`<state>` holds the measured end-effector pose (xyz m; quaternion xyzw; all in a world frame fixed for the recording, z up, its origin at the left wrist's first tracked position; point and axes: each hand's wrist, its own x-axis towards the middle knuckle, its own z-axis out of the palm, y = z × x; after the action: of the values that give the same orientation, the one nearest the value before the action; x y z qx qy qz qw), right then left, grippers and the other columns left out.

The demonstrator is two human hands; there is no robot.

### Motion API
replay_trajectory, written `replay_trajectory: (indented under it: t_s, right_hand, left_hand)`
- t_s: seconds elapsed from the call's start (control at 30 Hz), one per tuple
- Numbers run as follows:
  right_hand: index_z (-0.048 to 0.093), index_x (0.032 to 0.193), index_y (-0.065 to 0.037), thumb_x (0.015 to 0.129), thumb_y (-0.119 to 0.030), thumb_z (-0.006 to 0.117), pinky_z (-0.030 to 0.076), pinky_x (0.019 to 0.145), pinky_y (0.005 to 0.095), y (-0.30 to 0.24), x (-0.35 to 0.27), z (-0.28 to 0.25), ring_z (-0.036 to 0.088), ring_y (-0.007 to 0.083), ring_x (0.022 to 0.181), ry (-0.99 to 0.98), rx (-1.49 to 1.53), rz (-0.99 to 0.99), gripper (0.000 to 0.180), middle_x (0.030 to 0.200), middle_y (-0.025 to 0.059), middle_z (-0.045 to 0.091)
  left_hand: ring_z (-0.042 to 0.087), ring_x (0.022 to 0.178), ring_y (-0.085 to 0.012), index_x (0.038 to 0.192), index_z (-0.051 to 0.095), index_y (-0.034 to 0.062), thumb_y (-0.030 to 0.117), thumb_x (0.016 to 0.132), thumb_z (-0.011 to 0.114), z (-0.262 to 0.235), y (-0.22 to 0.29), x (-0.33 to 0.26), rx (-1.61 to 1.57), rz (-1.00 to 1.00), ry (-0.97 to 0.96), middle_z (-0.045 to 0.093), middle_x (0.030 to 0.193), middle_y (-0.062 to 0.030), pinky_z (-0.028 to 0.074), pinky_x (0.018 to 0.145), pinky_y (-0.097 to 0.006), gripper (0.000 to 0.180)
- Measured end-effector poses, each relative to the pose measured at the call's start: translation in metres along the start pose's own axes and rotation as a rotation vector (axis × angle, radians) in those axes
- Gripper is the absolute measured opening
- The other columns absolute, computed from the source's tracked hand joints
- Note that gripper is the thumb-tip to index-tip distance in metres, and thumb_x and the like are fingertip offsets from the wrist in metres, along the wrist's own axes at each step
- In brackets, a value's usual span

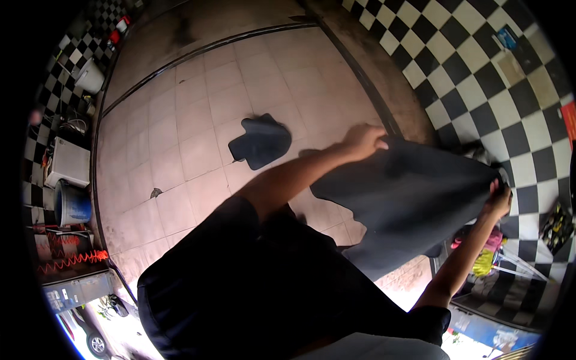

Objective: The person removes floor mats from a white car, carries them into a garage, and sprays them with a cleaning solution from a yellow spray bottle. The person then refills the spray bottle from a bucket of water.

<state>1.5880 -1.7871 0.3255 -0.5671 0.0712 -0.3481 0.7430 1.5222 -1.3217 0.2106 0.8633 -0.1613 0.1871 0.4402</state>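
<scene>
A large dark grey floor mat (408, 198) with a wavy cut edge hangs stretched between my two hands on the right. My left hand (363, 143) grips its upper left corner, thumb showing at the edge. The far right edge is pinched by my right hand (499, 201), close to the checkered wall. On the tiles farther off to the left lies a smaller dark grey mat (261, 141) with a notched outline, touched by neither hand.
A black-and-white checkered wall (474, 78) rises on the right, with pink and yellow cloths (485, 258) low beside it. Along the left side stand a white bucket (90, 77), a white box (68, 161), a blue bucket (73, 203) and a coiled red hose (75, 259). Dark strips border the tiled floor (192, 150).
</scene>
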Motion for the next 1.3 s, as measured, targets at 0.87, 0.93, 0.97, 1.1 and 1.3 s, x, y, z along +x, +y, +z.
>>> replay_trajectory:
  t_s: [0.87, 0.93, 0.97, 1.1, 1.3]
  right_hand:
    - [0.043, 0.106, 0.013, 0.089, -0.003, 0.047, 0.057, 0.080, 0.0409, 0.368, 0.368, 1.043, 0.063, 0.0364, 0.085, -0.840, 0.820, 0.415, 0.024, 0.091, 0.0232, 0.060]
    - [0.046, 0.103, 0.011, 0.087, -0.005, 0.050, 0.055, 0.079, 0.0391, 0.417, 0.388, 1.044, 0.061, 0.0334, 0.083, -0.866, 0.820, 0.438, 0.023, 0.089, 0.0203, 0.059]
    - [0.047, 0.102, 0.010, 0.087, -0.006, 0.052, 0.054, 0.079, 0.0382, 0.449, 0.402, 1.033, 0.060, 0.0319, 0.082, -0.862, 0.802, 0.436, 0.023, 0.088, 0.0189, 0.059]
    - [0.056, 0.093, 0.000, 0.084, -0.011, 0.062, 0.054, 0.072, 0.0376, 0.600, 0.311, 0.997, 0.059, 0.0230, 0.076, -0.885, 0.741, 0.649, 0.015, 0.085, 0.0111, 0.059]
    - [0.054, 0.101, -0.008, 0.083, -0.011, 0.063, 0.051, 0.070, 0.0353, 0.862, 0.226, 0.794, 0.056, 0.0163, 0.073, -0.635, 0.196, 0.975, 0.020, 0.090, 0.0054, 0.059]
  left_hand:
    - [0.060, 0.080, -0.0392, 0.088, 0.065, 0.0059, 0.025, 0.080, 0.067, -0.454, -0.387, 0.640, 0.970, -0.002, 0.642, 0.064, 0.081, -0.0190, 0.047, 0.069, -0.045, 0.020]
    - [0.060, 0.077, -0.0392, 0.087, 0.066, 0.0063, 0.026, 0.080, 0.067, -0.433, -0.409, 0.657, 0.982, 0.040, 0.660, 0.063, 0.078, -0.0186, 0.047, 0.066, -0.044, 0.021]
    - [0.060, 0.076, -0.0394, 0.086, 0.067, 0.0061, 0.026, 0.080, 0.067, -0.411, -0.437, 0.666, 0.952, 0.027, 0.662, 0.062, 0.076, -0.0187, 0.047, 0.065, -0.044, 0.021]
    - [0.062, 0.072, -0.0251, 0.092, 0.068, 0.0165, 0.011, 0.078, 0.062, -0.337, -0.561, 0.562, 1.159, -0.031, 0.521, 0.066, 0.080, -0.0061, 0.050, 0.058, -0.037, 0.017]
    - [0.063, 0.084, -0.0276, 0.089, 0.068, 0.0088, 0.002, 0.070, 0.057, -0.091, -0.765, 0.421, 0.732, -0.402, 0.314, 0.067, 0.092, -0.0082, 0.051, 0.073, -0.038, 0.023]
